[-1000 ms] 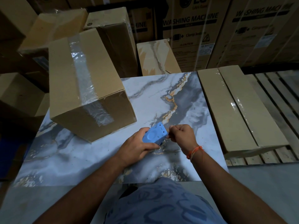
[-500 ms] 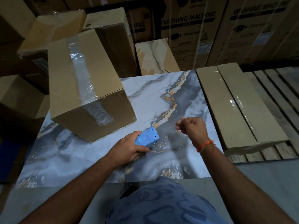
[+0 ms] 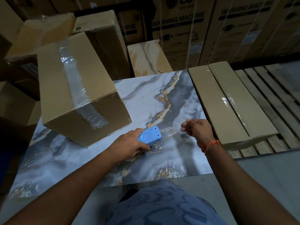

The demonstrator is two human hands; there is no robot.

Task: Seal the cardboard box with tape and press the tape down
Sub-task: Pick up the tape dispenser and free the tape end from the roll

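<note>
A brown cardboard box [image 3: 90, 82] lies on the left of the marble-patterned table [image 3: 146, 98], with a clear tape strip [image 3: 73, 78] running along its top and down its near face. My left hand [image 3: 128, 146] grips a small blue tape dispenser [image 3: 150, 137] just in front of the box's near right corner. My right hand [image 3: 198, 129] is to the right of the dispenser, pinching the free end of a clear tape length [image 3: 170, 131] stretched between dispenser and fingers above the table.
A long flat carton [image 3: 227, 101] wrapped in film lies along the table's right edge on a wooden pallet [image 3: 276, 95]. More cardboard boxes [image 3: 103, 38] stand behind and to the left. Large washing machine cartons [image 3: 186, 30] form a wall at the back.
My right hand has pulled away to the right, drawing clear tape out of the dispenser. My left hand with the dispenser has shifted slightly left and nearer.
</note>
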